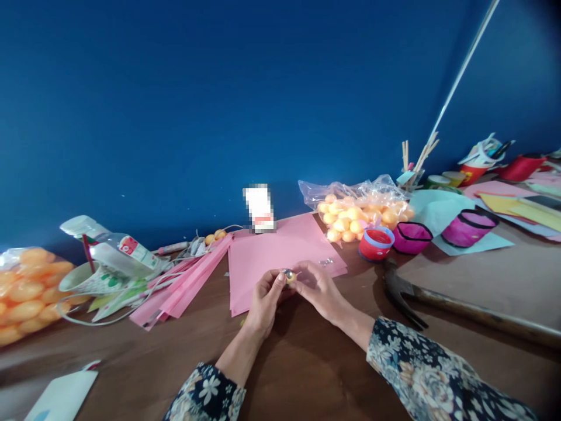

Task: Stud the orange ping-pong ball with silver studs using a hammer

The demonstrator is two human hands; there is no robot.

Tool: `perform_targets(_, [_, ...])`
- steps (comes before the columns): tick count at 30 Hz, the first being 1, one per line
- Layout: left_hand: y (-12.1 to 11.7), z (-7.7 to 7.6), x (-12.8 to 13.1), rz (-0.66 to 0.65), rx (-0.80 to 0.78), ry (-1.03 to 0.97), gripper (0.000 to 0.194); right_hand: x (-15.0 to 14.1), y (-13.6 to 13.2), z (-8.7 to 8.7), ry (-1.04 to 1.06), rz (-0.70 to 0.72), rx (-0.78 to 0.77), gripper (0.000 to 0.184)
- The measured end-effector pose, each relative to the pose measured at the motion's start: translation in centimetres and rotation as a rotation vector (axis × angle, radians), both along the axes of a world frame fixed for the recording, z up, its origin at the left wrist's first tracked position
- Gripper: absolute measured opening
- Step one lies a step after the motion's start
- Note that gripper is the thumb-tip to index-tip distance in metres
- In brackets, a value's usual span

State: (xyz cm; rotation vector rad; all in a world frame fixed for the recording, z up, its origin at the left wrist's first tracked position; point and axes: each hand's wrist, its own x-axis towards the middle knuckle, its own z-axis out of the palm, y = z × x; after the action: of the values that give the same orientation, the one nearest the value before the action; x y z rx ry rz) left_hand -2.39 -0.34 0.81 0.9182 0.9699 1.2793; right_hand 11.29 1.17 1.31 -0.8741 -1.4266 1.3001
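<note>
Just above the near part of the pink paper sheets (272,251), my two hands meet over a small shiny silver-and-gold piece (290,276). Thumb and forefinger of my left hand (264,301) pinch it from the left. My right hand (323,290) has its thumb and fingertips closed in on the piece's right side. Its exact kind is too small to make out. Several tiny clear or shiny bits (325,262) lie on the pink paper beyond my right hand.
Pink strips (193,280), a plastic bottle (127,245) and a bag of orange balls (30,292) are at left. Rightward are another ball bag (350,216), a red cup (376,242), magenta containers (412,237) and a hammer (456,301). A blue wall (219,105) rises behind.
</note>
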Motion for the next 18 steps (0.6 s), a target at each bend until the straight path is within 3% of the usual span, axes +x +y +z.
perform_targets(10, [-0.29, 0.43, 0.12, -0.014, -0.016, -0.071, 0.021, 0.38, 0.28, -0.15, 0.001, 0.025, 0.029, 0.022])
perform_targets(18, [-0.33, 0.61, 0.52, -0.098, -0.018, -0.278, 0.022, 0.25, 0.09, 0.15, -0.024, 0.012, 0.121, 0.026])
